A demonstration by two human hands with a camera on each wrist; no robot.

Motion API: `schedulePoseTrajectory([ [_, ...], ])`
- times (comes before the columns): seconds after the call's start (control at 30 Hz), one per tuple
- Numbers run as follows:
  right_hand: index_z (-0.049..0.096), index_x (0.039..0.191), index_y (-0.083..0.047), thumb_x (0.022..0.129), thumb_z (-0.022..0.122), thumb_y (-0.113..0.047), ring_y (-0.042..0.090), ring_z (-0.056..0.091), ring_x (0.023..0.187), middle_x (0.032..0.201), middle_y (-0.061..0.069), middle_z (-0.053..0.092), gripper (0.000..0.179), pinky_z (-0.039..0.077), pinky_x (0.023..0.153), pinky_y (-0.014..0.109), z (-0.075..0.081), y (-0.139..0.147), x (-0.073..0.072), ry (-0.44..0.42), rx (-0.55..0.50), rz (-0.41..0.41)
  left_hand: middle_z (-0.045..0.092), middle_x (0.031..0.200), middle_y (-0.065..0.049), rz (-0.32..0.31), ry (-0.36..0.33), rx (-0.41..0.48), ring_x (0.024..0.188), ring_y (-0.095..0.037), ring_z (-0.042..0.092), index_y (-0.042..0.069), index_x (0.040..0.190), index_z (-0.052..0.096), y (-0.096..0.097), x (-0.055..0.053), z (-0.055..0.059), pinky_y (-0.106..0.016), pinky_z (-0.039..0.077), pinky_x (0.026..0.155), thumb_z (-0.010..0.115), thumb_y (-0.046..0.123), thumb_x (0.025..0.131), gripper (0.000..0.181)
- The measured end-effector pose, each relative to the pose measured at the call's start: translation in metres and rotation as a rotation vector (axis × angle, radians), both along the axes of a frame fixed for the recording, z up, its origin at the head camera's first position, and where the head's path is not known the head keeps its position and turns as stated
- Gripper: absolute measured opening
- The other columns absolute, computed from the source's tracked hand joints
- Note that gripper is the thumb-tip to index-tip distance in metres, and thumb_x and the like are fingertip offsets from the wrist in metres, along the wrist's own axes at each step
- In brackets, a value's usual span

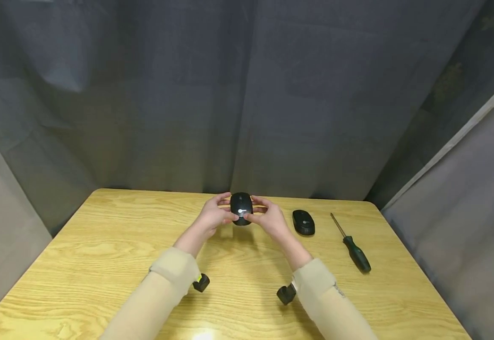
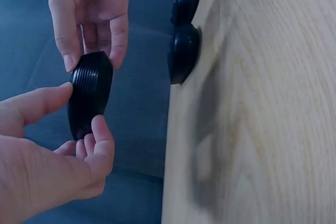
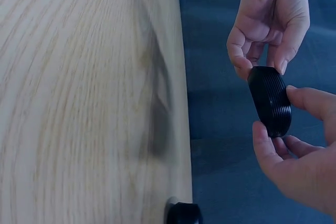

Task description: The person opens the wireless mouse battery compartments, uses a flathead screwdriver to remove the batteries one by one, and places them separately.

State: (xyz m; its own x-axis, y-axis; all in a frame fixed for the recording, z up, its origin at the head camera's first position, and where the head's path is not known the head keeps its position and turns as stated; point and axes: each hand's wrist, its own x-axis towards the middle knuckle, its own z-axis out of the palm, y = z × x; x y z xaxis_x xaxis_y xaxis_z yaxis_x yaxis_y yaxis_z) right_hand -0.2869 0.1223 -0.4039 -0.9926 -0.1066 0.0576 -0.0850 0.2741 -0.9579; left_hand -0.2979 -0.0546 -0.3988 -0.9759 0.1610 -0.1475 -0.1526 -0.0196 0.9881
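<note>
Mouse (image 1: 241, 203), one: raised near the far edge of the table (image 1: 81, 264); left hand (image 1: 213, 215) and right hand (image 1: 272, 218) pinching opposite sides. Apparent step: two-handed handling. Next move likely calls for steady, matched grips.

Curtained work booth: dark cloth (image 1: 166, 104) behind, paler cloth (image 1: 468, 203) at sides, wood-grain table (image 1: 102, 283) with screwdriver (image 1: 356, 253).

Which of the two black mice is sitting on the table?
The resting mouse between the right hand and the screwdriver: it lies on the table, untouched. The held mouse is up in the left hand and right hand.
</note>
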Motion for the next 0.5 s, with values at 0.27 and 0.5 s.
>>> schedulePoseTrajectory([
  [0.27, 0.052, 0.133, -0.009, 0.077, 0.077, -0.01, 0.025, 0.058, 0.111, 0.128, 0.01, 0.055, 0.061, 0.055, 0.084, 0.034, 0.011, 0.002, 0.01, 0.02, 0.041, 0.014, 0.042, 0.132, -0.015, -0.027, 0.041, -0.023, 0.118, -0.032, 0.049, 0.01, 0.14, 0.042, -0.006, 0.012, 0.013, -0.034, 0.056, 0.084, 0.07, -0.014, 0.074, 0.075],
  [0.5, 0.05, 0.134, -0.012, 0.077, 0.078, -0.014, 0.021, 0.06, 0.104, 0.124, 0.009, 0.058, 0.063, 0.055, 0.079, 0.029, 0.021, 0.003, 0.024, 0.041, 0.046, 0.036, 0.042, 0.133, -0.014, -0.04, 0.058, -0.028, 0.12, -0.032, 0.048, 0.012, 0.138, 0.045, -0.01, 0.025, 0.025, -0.034, 0.056, 0.086, 0.07, -0.012, 0.075, 0.073],
])
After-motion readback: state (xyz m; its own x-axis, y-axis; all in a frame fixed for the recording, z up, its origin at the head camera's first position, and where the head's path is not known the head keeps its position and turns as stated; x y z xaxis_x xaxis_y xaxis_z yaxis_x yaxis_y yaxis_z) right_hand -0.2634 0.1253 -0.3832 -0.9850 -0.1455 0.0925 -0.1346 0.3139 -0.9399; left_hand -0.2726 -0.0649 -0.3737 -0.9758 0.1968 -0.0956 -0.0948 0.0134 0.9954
